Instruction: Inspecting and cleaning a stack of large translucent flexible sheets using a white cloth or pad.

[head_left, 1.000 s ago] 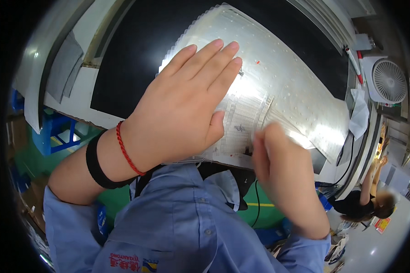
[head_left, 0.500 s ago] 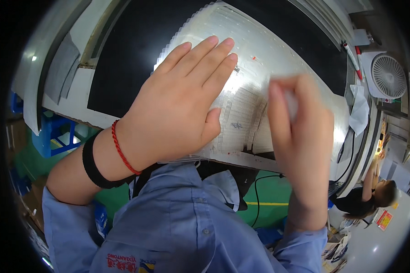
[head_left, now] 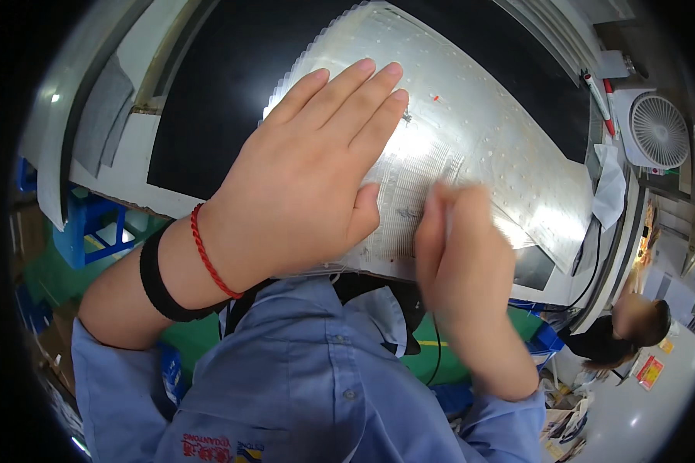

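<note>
One thin, shiny, silvery sheet lies at 1 to 2 o'clock of the view, on a black mat; scalloped edge faces 10 to 11 o'clock. Small red mark on it, plus a fine-lined patch between the two hands. Left hand lies flat across the sheet's 9 o'clock side, palm down, fingers straight and pointing to 1 o'clock; nothing gripped. Right hand is over the sheet's 5 o'clock edge, blurred, fingers bent in toward the thumb; cannot tell how tightly it closes or whether it pinches anything. Red cord and black band circle the left wrist. Farther out: white tissue near 3 o'clock, just beside the sheet; two pens at 2, near a white fan; grey cloth at 10; blue stool at 9; another person in a dark top at 4.
</note>
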A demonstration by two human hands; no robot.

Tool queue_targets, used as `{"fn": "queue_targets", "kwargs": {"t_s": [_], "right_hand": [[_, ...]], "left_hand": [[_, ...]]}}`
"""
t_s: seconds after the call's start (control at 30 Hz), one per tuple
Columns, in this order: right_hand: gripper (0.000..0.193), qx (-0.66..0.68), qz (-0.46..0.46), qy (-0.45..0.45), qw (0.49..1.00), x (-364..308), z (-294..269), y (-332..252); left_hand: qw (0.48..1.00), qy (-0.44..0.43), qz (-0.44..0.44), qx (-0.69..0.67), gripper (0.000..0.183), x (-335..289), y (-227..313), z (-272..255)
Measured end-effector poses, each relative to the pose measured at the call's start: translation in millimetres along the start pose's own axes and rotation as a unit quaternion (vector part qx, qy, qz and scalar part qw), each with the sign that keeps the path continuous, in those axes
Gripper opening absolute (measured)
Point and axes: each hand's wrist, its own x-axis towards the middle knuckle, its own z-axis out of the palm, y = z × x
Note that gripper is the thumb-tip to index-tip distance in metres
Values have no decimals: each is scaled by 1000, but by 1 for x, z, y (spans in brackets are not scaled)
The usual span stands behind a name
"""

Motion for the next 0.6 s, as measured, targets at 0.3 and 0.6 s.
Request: {"fn": "queue_targets", "kwargs": {"t_s": [0.3, 0.6], "right_hand": [[11, 16, -33, 89, 995, 20, 7, 14], [14, 33, -69, 142, 987, 27, 3, 21]], "left_hand": [[1000, -1, 1, 24, 70, 0, -1, 1], [1000, -5, 8, 27, 72, 0, 2, 0]]}}
